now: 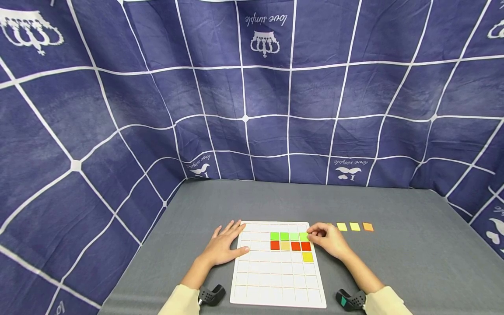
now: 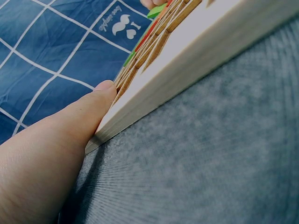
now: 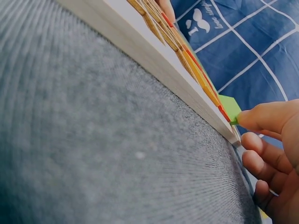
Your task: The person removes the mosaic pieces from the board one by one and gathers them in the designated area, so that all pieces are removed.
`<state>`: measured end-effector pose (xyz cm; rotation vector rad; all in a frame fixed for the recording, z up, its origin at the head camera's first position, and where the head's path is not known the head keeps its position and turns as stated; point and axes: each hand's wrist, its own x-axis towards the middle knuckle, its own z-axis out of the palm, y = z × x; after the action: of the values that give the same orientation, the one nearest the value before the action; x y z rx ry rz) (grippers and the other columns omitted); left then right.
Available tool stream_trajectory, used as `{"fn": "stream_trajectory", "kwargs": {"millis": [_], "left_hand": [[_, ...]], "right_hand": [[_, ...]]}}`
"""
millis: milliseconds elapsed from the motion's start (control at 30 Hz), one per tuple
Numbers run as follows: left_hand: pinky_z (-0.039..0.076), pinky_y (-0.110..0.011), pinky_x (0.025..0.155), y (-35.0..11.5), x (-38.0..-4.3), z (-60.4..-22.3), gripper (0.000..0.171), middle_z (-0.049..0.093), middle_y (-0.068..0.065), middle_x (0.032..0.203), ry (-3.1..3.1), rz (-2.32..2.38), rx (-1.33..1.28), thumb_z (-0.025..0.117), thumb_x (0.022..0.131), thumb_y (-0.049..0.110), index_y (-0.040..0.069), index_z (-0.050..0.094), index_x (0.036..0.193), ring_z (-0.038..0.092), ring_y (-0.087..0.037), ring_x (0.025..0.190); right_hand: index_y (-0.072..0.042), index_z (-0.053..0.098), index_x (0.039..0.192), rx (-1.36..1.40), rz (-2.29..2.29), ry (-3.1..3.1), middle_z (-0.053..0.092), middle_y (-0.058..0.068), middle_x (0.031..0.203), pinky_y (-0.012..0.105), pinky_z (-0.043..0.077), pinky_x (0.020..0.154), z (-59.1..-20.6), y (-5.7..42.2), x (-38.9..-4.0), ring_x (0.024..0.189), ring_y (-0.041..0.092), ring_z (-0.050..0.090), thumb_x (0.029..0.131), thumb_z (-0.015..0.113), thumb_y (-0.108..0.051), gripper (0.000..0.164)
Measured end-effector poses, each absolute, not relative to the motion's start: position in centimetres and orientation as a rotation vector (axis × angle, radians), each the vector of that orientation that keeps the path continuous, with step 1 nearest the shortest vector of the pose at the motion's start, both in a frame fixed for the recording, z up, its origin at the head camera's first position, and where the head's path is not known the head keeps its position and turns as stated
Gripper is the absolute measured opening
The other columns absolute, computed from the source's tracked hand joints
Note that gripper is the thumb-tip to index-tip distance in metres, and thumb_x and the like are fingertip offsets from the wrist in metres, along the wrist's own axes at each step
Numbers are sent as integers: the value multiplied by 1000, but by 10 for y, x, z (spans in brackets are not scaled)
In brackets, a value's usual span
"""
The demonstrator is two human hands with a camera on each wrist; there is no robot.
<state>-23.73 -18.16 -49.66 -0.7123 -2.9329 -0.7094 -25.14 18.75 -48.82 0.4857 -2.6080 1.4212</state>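
A white grid board [image 1: 275,280] lies on the grey table. My left hand [image 1: 225,246] rests along its left edge with fingers spread, the thumb [image 2: 103,95] on the board's rim. At the right edge, my right hand [image 1: 328,238] pinches a green square tile [image 3: 230,108] between thumb and finger; the tile stands tilted up at the end of the green row. Left of it are more green tiles [image 1: 284,236], one of them paler. Below sits a row of red tiles [image 1: 274,245] with one tan tile [image 1: 285,246] among them. A yellow tile [image 1: 308,257] lies under the rightmost red one.
Right of the board, a row of loose tiles lies on the grey tabletop [image 1: 425,262]: yellow tiles [image 1: 355,226] and an orange tile [image 1: 368,226], one partly hidden behind my right hand. A blue cloth [image 1: 267,96] with white lines hangs behind and at the sides.
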Motion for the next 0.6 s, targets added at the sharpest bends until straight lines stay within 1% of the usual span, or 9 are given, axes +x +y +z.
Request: {"fn": "stream_trajectory", "kwargs": {"millis": [267, 400, 600], "left_hand": [[11, -61, 111, -182, -237, -497, 78, 34, -5, 156, -2930, -708, -716, 57, 88, 61, 17, 41, 150, 25, -28, 145], [10, -61, 112, -182, -237, -497, 79, 33, -5, 156, -2928, -712, -716, 57, 88, 61, 16, 41, 151, 25, -28, 145], [10, -61, 112, -181, -237, -497, 78, 33, -5, 156, -2934, -712, -716, 57, 88, 61, 18, 41, 150, 24, -28, 145]], "right_hand": [[-7, 72, 84, 429, 1482, -2592, 63, -2, 73, 21, 42, 57, -485, 186, -249, 63, 7, 52, 82, 76, -5, 6], [-6, 72, 84, 428, 1539, -2574, 66, 0, 74, 21, 43, 57, -483, 186, -248, 62, 8, 53, 82, 77, -6, 5], [-3, 71, 83, 428, 1580, -2549, 67, 1, 74, 21, 43, 56, -485, 186, -250, 61, 7, 53, 81, 76, -3, 6]]}}
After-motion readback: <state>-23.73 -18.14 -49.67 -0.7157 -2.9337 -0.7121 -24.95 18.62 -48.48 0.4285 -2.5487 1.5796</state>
